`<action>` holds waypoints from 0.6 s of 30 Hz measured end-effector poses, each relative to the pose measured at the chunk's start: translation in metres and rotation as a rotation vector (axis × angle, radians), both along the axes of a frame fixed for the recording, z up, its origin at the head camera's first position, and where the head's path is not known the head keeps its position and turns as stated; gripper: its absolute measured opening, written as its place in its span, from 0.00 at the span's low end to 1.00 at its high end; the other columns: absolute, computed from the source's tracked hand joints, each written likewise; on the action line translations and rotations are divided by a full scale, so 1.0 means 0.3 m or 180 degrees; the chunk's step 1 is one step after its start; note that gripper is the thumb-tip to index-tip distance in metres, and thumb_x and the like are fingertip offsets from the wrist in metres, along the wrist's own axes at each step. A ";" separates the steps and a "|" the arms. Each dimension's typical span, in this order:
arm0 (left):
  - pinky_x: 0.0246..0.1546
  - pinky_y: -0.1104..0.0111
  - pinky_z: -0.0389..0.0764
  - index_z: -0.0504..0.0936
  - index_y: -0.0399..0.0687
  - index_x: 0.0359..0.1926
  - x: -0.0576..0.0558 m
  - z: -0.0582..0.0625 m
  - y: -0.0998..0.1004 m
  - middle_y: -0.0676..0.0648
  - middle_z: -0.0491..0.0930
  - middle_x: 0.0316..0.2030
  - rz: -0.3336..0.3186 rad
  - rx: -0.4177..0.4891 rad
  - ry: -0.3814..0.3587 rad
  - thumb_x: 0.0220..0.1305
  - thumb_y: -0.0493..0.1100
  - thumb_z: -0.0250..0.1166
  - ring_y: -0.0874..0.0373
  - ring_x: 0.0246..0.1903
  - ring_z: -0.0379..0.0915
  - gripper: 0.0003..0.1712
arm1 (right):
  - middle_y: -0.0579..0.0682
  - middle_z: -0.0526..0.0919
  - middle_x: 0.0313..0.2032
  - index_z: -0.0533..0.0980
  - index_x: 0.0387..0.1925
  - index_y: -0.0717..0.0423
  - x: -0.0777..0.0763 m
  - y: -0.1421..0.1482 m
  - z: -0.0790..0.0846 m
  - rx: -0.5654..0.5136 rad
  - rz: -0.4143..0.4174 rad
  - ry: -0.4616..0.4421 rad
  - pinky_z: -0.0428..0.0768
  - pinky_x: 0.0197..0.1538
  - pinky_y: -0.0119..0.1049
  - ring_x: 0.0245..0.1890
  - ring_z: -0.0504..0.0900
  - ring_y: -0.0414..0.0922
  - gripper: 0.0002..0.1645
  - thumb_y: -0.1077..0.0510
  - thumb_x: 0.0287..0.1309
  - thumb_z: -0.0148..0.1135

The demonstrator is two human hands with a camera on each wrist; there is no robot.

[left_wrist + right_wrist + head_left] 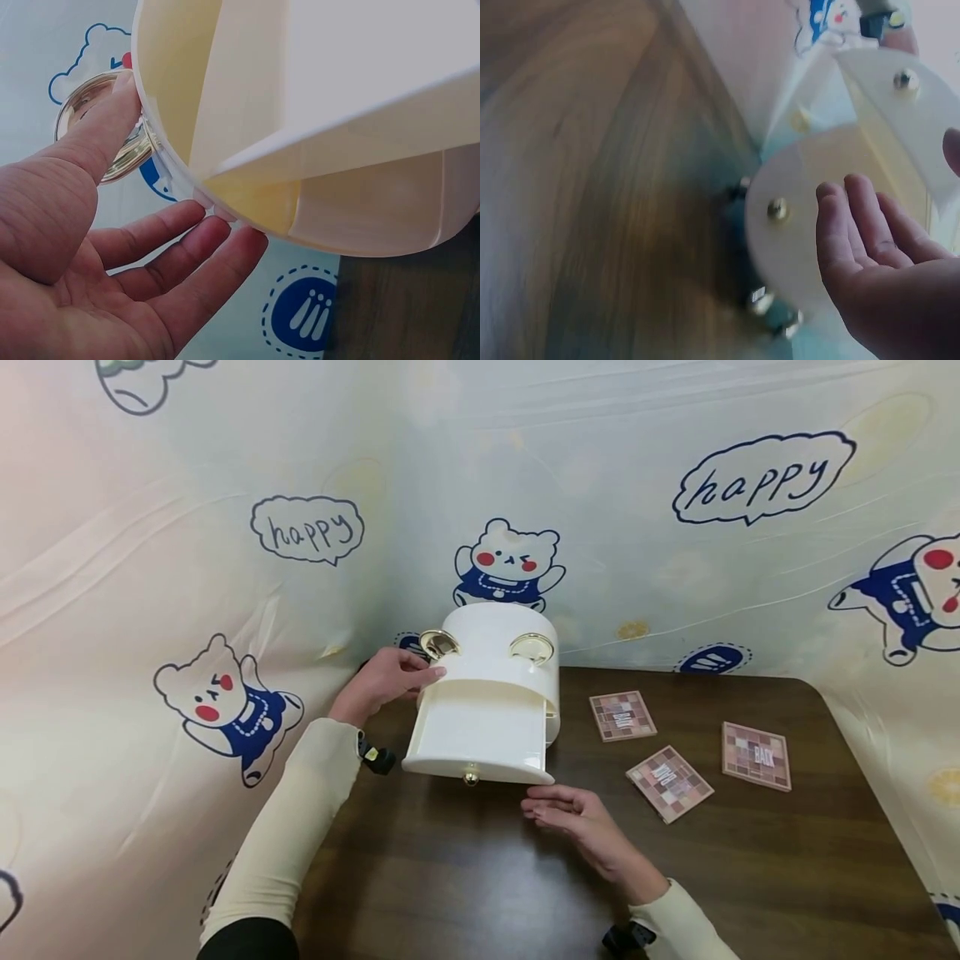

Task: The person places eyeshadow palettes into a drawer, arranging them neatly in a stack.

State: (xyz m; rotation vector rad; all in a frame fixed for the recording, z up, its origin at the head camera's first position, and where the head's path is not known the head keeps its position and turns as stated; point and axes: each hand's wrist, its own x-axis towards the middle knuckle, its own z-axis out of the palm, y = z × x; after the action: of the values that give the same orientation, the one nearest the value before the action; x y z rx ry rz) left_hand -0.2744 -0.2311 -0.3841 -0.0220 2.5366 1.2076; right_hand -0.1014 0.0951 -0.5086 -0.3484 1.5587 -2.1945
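A white rounded storage box point(498, 631) with two gold rings on top stands toward the back of the table. Its upper drawer point(483, 731), with a gold knob point(471, 778), is pulled out toward me and looks empty. My left hand point(386, 681) holds the box by its left side, thumb near a gold ring point(105, 127), fingertips point(244, 240) against the outer wall. My right hand point(581, 822) is just below the drawer's front right corner, palm up, fingers loosely bent and holding nothing. In the right wrist view, a lower drawer with its own knob point(778, 210) is closed.
Three flat square cases with pink-brown checks lie right of the box: one near it point(622, 717), one closer to me point(670, 783), one farther right point(756, 756). A printed curtain point(600, 527) hangs behind and left of the dark wooden table point(465, 877).
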 end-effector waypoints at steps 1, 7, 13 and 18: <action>0.44 0.60 0.84 0.85 0.43 0.48 0.000 0.002 0.000 0.42 0.80 0.47 0.0007 -0.0005 -0.0006 0.55 0.64 0.75 0.42 0.47 0.78 0.32 | 0.69 0.81 0.52 0.67 0.60 0.82 0.000 0.013 -0.007 0.0055 -0.0060 0.0037 0.81 0.53 0.38 0.50 0.84 0.46 0.27 0.68 0.66 0.61; 0.44 0.60 0.84 0.85 0.43 0.48 -0.001 0.004 0.004 0.42 0.79 0.47 0.0006 -0.0010 -0.0002 0.53 0.64 0.75 0.43 0.46 0.79 0.33 | 0.70 0.80 0.51 0.71 0.58 0.78 0.003 0.108 -0.050 0.0771 -0.0524 0.0470 0.82 0.50 0.33 0.47 0.85 0.45 0.27 0.68 0.62 0.66; 0.44 0.60 0.84 0.84 0.42 0.49 -0.002 0.000 0.000 0.42 0.79 0.48 0.0030 0.0008 -0.0012 0.54 0.63 0.76 0.43 0.47 0.79 0.33 | 0.71 0.80 0.51 0.72 0.58 0.77 -0.010 0.206 -0.096 0.1187 -0.1029 0.0736 0.82 0.47 0.31 0.48 0.84 0.47 0.27 0.70 0.59 0.69; 0.44 0.60 0.84 0.84 0.42 0.49 -0.003 0.000 -0.001 0.42 0.78 0.48 0.0043 0.0002 -0.0011 0.54 0.63 0.76 0.43 0.47 0.79 0.34 | 0.67 0.80 0.54 0.74 0.59 0.71 -0.021 0.286 -0.115 0.1867 -0.1336 0.0767 0.80 0.54 0.35 0.53 0.81 0.54 0.30 0.62 0.59 0.73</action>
State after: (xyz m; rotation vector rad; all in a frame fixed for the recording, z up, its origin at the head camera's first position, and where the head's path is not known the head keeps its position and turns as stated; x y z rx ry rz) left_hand -0.2753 -0.2313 -0.3843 -0.0410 2.5372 1.2124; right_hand -0.1077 0.1810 -0.5432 -0.1055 2.4988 -1.8845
